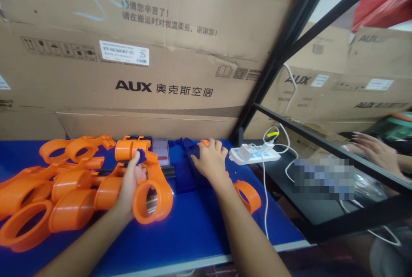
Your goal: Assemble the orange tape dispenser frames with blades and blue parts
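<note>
Orange holder (157,179), nearer than the phone (160,150) — probably light, stiff and slick, best gripped by its arm. Left hand (134,178): fingers closed about the arm's far end. Right hand (210,160), right of the phone: fingers spread, bent — whether gripping anything cannot be told.

Hands (210,160) bare; both forearms (246,225) bare, slender.

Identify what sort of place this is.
Probably a small workshop or assembly bench: orange ring parts lie grouped on a blue tabletop, printed AUX cardboard stands upright behind it, and a power strip with plugs in it sits at the right.
</note>
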Motion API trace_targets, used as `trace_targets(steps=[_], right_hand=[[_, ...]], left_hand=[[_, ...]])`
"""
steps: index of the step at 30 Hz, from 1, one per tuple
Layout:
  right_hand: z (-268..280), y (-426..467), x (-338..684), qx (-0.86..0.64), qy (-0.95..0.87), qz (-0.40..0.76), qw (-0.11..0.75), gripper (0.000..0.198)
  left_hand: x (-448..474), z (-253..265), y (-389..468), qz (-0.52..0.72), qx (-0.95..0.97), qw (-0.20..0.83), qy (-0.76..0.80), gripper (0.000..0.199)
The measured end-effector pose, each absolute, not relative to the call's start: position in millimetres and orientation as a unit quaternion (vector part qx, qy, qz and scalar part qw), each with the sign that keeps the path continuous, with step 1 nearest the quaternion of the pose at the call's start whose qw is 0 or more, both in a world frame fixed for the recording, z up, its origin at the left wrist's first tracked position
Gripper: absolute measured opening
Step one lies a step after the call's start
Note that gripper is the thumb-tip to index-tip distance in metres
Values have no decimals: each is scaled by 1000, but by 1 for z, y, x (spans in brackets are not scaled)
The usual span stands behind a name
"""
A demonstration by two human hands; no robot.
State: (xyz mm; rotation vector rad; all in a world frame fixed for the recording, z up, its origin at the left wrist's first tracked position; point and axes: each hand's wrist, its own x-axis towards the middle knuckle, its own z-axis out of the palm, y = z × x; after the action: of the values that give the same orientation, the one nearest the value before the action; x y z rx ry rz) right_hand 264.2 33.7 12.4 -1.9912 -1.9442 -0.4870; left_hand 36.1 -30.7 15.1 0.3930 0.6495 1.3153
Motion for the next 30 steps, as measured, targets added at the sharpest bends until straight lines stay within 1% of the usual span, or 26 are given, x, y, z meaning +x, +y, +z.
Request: trace_targets(steps=[2,6,9,12,14,17,19,21,24,28,30], right_hand=[[12,34,265,-703,-671,-181,150,42],[13,36,267,-701,-669,-187,160,28],[15,37,269,-694,-674,-184,175,29],[21,36,269,-692,-668,-167,216,31],[27,34,267,-688,-658,-145,270,30],[35,29,261,-640,-664,-58,383,25],[34,26,253,-570,-679,45,461,22],[30,21,242,-498,-688,144,507,20],[25,12,224,-456,-697,215,510,20],[29,0,212,-410,-716,287,487,26],[34,-4,210,-382,-735,309,467,27]], left_hand=[[37,15,-30,601,176,725,287,39],[37,11,-31,598,173,733,276,40],[36,8,-30,587,172,745,266,38],[35,6,-29,583,176,749,261,39],[35,5,-29,575,186,751,267,42],[37,3,-31,561,211,751,279,46],[39,0,-32,565,230,736,293,46],[42,-3,-32,588,254,705,305,45],[44,-4,-31,611,273,685,290,47],[43,-3,-29,564,249,745,255,53],[41,-4,-28,560,245,753,244,53]])
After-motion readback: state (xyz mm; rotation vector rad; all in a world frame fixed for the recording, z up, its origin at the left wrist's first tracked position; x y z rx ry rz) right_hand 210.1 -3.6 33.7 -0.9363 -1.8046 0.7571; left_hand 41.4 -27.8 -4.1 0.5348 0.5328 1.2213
